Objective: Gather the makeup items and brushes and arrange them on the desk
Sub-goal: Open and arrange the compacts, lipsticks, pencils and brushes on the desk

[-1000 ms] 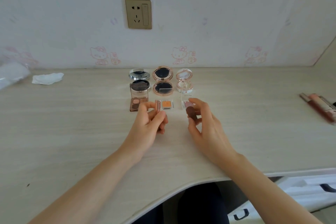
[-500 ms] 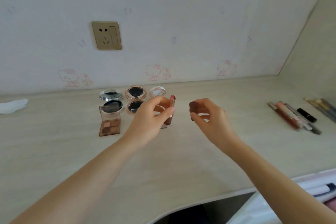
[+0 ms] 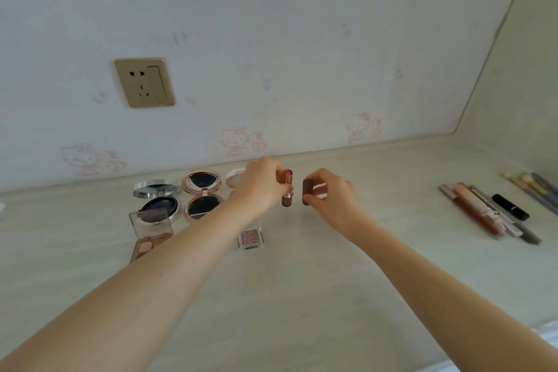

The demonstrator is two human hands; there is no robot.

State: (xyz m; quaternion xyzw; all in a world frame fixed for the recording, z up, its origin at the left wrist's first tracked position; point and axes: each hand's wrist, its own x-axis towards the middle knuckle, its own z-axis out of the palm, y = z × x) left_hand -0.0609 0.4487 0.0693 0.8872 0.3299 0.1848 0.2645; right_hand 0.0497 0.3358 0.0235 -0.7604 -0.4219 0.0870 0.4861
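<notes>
Both bare forearms stretched forward over the pale wood-grain desk (image 3: 302,296), hands raised just above it near the back wall. Left hand (image 3: 259,184) curled around an uncapped rose-gold lipstick tube (image 3: 287,189), held upright, pink bullet showing on top. Right hand (image 3: 332,195) pinching the brown cylindrical lipstick cap (image 3: 306,192) between thumb and fingers, upright, just beside the tube but apart from it.

Behind the left arm, grouped on the desk: an open silver round compact (image 3: 157,198), an open rose-gold round compact (image 3: 203,193), a pale pink round compact (image 3: 235,180) largely hidden by the hand, a brown rectangular eyeshadow palette with clear lid (image 3: 151,231), and a small clear square pot of glittery pink shadow (image 3: 250,238). Well apart on the right, lying side by side: slim pink and red lip gloss tubes (image 3: 474,211), a black tube (image 3: 510,207), and a bundle of brushes (image 3: 531,187) near the edge. Behind, white wallpaper with faint pink cartoon cats (image 3: 241,140) and a gold wall socket (image 3: 144,83).
</notes>
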